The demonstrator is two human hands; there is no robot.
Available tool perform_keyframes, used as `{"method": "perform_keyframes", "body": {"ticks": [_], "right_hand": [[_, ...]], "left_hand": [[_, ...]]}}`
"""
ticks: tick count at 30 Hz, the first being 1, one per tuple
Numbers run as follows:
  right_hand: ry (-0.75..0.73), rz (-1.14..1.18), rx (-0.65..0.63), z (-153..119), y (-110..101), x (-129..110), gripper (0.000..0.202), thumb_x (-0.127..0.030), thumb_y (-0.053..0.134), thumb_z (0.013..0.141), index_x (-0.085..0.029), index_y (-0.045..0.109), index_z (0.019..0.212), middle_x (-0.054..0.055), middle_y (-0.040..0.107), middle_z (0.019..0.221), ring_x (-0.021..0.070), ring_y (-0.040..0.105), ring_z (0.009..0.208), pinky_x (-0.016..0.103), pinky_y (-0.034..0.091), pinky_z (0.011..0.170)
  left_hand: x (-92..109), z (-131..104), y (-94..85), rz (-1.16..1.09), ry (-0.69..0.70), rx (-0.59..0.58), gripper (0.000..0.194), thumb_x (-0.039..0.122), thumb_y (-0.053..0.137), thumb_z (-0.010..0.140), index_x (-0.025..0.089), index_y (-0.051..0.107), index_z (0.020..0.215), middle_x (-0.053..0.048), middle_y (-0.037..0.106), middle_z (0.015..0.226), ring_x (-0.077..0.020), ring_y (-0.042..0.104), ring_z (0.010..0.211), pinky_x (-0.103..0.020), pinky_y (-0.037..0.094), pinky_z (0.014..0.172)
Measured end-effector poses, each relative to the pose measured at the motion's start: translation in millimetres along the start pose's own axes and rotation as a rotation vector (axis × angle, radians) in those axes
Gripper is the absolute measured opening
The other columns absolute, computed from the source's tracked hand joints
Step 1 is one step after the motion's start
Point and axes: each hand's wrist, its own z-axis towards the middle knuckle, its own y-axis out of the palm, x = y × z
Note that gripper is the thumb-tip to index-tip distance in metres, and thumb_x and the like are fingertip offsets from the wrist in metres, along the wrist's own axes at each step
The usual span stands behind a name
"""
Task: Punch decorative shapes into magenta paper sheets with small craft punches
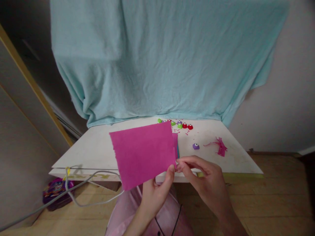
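Note:
A magenta sheet of paper with a ragged left edge is held up over the front of the white table. My left hand grips its lower right corner, thumb on top and the other fingers behind it. At that same corner my right hand pinches the paper's right edge between thumb and fingertips. Behind the sheet, a stack of coloured paper shows only in part. A purple piece with a googly eye lies beyond my right hand, and torn magenta scraps lie to its right.
Several small green, red and purple googly-eyed pieces stand at the table's back, near tiny magenta bits. A light blue cloth hangs behind the white table. A grey cable loops at the left front, above a purple package.

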Motion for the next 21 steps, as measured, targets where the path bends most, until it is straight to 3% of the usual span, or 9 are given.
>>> {"method": "perform_keyframes", "body": {"ticks": [14, 21], "right_hand": [[-0.061, -0.035, 0.007, -2.0, 0.0, 1.1, 0.011, -0.019, 0.06, 0.082, -0.022, 0.071, 0.085, 0.001, 0.072, 0.081, 0.0158, 0.068, 0.072, 0.022, 0.054, 0.065], [-0.121, -0.1, 0.063, -0.9, 2.9, 2.1, 0.011, -0.017, 0.059, 0.081, -0.022, 0.069, 0.081, 0.001, 0.071, 0.076, 0.0157, 0.066, 0.068, 0.023, 0.053, 0.063]], "left_hand": [[-1.0, 2.4, -2.3, 0.061, -0.002, -0.032, 0.027, 0.031, 0.067, 0.081, 0.013, 0.07, 0.1, -0.01, 0.072, 0.098, -0.0232, 0.066, 0.093, -0.035, 0.05, 0.09], [1.0, 3.1, -2.5, 0.143, 0.0, -0.04, 0.023, 0.034, 0.068, 0.078, 0.016, 0.071, 0.093, -0.006, 0.072, 0.078, -0.0256, 0.065, 0.098, -0.037, 0.049, 0.092]]}}
